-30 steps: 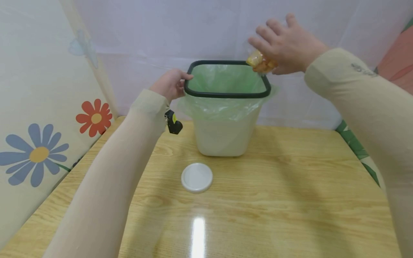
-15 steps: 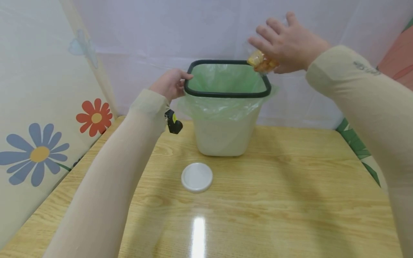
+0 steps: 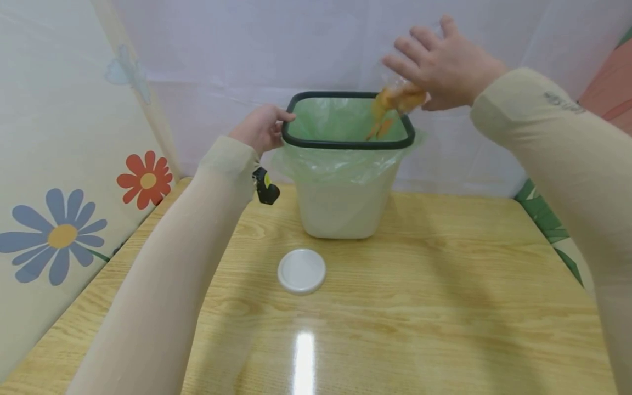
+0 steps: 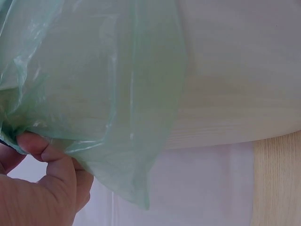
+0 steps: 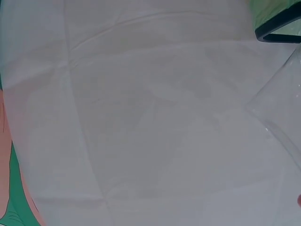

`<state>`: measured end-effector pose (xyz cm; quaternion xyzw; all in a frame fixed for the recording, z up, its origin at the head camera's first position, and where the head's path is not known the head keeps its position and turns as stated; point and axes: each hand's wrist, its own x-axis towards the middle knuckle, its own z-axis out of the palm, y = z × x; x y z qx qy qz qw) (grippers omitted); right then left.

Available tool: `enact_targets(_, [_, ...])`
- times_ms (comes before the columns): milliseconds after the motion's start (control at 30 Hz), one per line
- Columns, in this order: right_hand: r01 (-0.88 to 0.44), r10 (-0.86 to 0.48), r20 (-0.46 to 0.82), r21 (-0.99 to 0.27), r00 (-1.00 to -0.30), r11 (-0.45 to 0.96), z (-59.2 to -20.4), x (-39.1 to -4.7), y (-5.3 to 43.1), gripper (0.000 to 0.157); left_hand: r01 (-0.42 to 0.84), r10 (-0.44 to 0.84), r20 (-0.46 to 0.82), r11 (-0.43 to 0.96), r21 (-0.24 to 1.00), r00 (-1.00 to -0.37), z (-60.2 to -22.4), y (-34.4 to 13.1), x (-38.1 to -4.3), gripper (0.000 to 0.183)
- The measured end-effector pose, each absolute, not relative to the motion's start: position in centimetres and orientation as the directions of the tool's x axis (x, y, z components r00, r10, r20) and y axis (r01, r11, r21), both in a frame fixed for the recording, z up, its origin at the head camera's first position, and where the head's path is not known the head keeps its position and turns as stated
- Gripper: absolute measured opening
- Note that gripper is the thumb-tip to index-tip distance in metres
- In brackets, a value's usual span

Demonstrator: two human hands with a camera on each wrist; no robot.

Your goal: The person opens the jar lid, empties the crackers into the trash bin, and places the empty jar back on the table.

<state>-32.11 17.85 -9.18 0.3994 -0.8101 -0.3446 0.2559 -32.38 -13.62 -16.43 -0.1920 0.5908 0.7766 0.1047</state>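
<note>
My left hand grips the left side of the trash bin's black rim. In the left wrist view its fingers pinch the green liner bag against the rim. The pale bin stands upright on the table. Above its right back corner, my right hand holds a clear plastic container, tipped toward the opening. Orange-yellow pieces tumble from it into the bin, blurred by motion. Most of the container is hidden behind the hand in the head view.
A round white lid lies on the wooden table in front of the bin. A white cloth hangs behind. Flower-printed panels stand at the left, with another printed panel at the right.
The orange-yellow pieces, held in the container before, now fall out into the bin. My right hand has risen very slightly. The left hand, bin and lid stay put.
</note>
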Motion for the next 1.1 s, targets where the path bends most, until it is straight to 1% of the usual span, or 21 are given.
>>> enact_targets(167, [-0.451,-0.782,0.154,0.743,-0.604,0.495,-8.8,-32.1,18.0,0.114,-0.388,-0.054,-0.418,-0.281,0.878,-0.907,-16.4,-13.6,-32.4,0.057])
enact_targets(267, [-0.434,-0.771,0.161,0.748,-0.616,0.503,-8.8,-32.1,18.0,0.112,-0.393,-0.056,-0.424,-0.282,0.875,-0.904,-16.4,-13.6,-32.5,0.057])
enact_targets(533, [-0.433,-0.776,0.158,0.753,-0.611,0.495,-8.9,-32.0,18.2,0.113,-0.398,-0.055,-0.429,-0.28,0.873,-0.902,-16.5,-13.7,-32.6,0.058])
enact_targets(900, [-0.452,-0.772,0.166,0.728,-0.613,0.515,-8.9,-32.1,18.7,0.112,-0.41,-0.043,-0.439,-0.283,0.867,-0.897,-16.5,-13.8,-32.6,0.053])
enact_targets(1100, [-0.46,-0.775,0.179,0.717,-0.606,0.525,-8.9,-32.1,19.3,0.115,-0.408,-0.045,-0.438,-0.287,0.867,-0.898,-16.6,-13.7,-32.7,0.057])
